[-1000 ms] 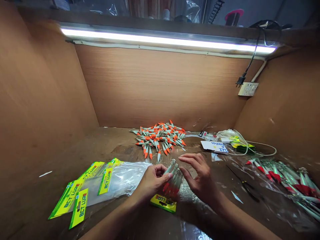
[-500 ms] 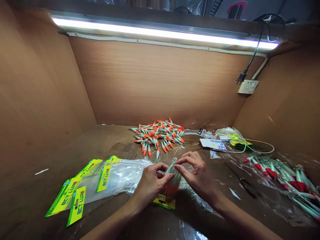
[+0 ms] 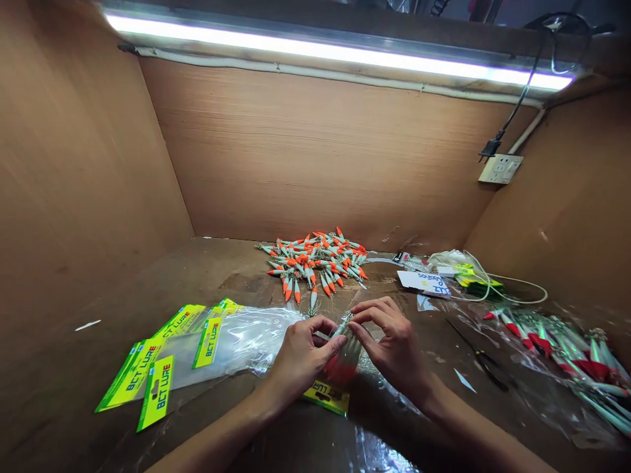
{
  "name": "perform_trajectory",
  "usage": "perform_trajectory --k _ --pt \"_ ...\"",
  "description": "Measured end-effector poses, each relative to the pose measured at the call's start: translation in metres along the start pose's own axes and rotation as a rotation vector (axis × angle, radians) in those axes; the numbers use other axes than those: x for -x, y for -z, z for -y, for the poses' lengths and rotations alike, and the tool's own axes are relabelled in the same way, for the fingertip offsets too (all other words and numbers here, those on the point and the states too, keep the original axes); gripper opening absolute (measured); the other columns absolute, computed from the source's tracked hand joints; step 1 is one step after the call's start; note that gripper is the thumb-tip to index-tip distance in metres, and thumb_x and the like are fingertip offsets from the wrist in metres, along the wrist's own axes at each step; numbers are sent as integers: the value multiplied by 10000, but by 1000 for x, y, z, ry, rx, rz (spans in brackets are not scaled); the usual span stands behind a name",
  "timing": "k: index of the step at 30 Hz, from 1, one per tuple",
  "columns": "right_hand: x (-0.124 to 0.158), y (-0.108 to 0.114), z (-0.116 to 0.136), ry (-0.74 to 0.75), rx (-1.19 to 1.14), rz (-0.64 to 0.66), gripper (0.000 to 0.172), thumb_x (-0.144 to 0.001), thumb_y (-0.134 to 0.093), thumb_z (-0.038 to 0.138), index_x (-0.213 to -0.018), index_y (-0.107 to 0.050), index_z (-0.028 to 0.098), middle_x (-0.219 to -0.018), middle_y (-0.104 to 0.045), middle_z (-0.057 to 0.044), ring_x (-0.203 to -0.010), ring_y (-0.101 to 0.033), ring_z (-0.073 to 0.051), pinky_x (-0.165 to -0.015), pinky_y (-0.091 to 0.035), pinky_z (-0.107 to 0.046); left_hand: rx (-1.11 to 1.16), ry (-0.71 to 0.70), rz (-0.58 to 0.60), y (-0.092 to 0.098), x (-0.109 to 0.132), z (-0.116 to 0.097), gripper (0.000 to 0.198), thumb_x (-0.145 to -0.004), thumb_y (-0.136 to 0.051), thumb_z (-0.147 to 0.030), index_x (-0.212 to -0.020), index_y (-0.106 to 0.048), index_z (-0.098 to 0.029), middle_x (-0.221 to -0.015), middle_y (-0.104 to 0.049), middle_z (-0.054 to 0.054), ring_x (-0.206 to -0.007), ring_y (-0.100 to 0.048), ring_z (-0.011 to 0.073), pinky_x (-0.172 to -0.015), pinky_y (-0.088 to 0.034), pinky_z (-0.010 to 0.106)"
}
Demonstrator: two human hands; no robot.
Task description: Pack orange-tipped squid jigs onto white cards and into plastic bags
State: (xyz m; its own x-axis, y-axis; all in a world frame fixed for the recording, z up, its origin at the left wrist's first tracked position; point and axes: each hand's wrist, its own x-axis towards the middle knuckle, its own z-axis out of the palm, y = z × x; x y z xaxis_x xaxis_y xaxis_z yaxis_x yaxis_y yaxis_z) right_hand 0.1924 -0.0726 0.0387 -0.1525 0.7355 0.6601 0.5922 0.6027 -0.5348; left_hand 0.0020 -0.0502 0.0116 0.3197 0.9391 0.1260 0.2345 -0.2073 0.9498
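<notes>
My left hand (image 3: 315, 345) is closed, thumb and fingers around the body of a fishing lure (image 3: 341, 327) with a pale body. Its hook end points up and right, where my right hand (image 3: 382, 328) pinches near the hooks with thumb and fingertips. Just below the hands lies a clear bag with a yellow-green BCT LURE header (image 3: 325, 397); blurry red and pale lures show inside it. Fingers hide part of the held lure and the bag's upper end. Beyond the hands is a pile of orange and white lures (image 3: 315, 259).
Clear bags with yellow headers (image 3: 156, 393) fan out at left. On the right are black pliers (image 3: 486, 368), a white handwritten card (image 3: 422, 282), a white cord (image 3: 539, 292) and a heap of red and pale green lures (image 3: 557, 348). Side walls and a back panel (image 3: 315, 157) enclose the bench.
The held lure has tilted and slid closer to my right fingers, so its red end no longer shows by my left thumb. The head view has shifted slightly.
</notes>
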Motion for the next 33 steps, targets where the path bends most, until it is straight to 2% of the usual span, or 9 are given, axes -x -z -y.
perform_trajectory --k 4,7,10,15,22,25,28,33 --pt "1 -3 2 -13 -20 16 59 -901 -653 201 -883 -695 239 -1017 -683 -73 -1020 -581 -259 -867 -479 -409 -70 -15 -36 0 0 2 268 -805 -718 -433 -842 -677 -171 -712 -677 13 -588 -626 163 -505 -406 218" --pt "1 -5 4 -30 -31 12 69 -897 -647 186 -880 -688 239 -998 -683 -70 -1009 -584 -260 -858 -479 -404 -85 -62 -35 -1 1 -1 247 -831 -699 -420 -850 -700 -174 -752 -706 26 -638 -646 176 -567 -450 235" --pt "1 -5 2 -45 -30 5 54 -897 -652 203 -866 -682 237 -979 -686 -68 -995 -590 -259 -851 -479 -401 -34 -66 14 -1 1 -3 267 -869 -659 -429 -899 -716 -170 -828 -734 52 -714 -672 196 -631 -484 253" --pt "2 -4 -2 -81 -14 8 42 -882 -674 207 -855 -679 239 -959 -700 -59 -977 -600 -257 -870 -467 -407 30 -66 19 0 -2 0 249 -886 -648 -415 -913 -696 -172 -831 -731 47 -739 -679 194 -651 -493 257" --pt "3 -4 0 -163 -96 44 43 -902 -655 245 -877 -688 234 -1014 -698 -65 -1005 -609 -249 -874 -480 -384 43 -65 -10 1 -2 -3 200 -865 -674 -373 -855 -669 -173 -743 -703 26 -700 -661 182 -618 -477 246" --pt "3 -5 -1 -164 -119 54 45 -904 -651 238 -879 -688 232 -1011 -693 -62 -1001 -610 -240 -870 -480 -375 97 -49 -9 0 -4 -1 228 -849 -693 -390 -892 -658 -169 -805 -698 29 -720 -649 171 -634 -479 244" --pt "3 -6 -3 -165 -144 43 43 -901 -657 235 -875 -691 228 -1013 -692 -60 -997 -618 -231 -877 -479 -366 112 -14 41 0 -6 3 334 -761 -778 -397 -962 -651 -163 -838 -681 19 -705 -618 153 -601 -454 226" --pt "3 -6 -3 -196 -191 62 37 -884 -673 228 -857 -696 218 -1008 -695 -52 -984 -638 -219 -879 -486 -342 -16 56 94 1 -6 11 289 -770 -743 -413 -762 -633 -147 -635 -601 -26 -539 -525 112 -488 -344 207"
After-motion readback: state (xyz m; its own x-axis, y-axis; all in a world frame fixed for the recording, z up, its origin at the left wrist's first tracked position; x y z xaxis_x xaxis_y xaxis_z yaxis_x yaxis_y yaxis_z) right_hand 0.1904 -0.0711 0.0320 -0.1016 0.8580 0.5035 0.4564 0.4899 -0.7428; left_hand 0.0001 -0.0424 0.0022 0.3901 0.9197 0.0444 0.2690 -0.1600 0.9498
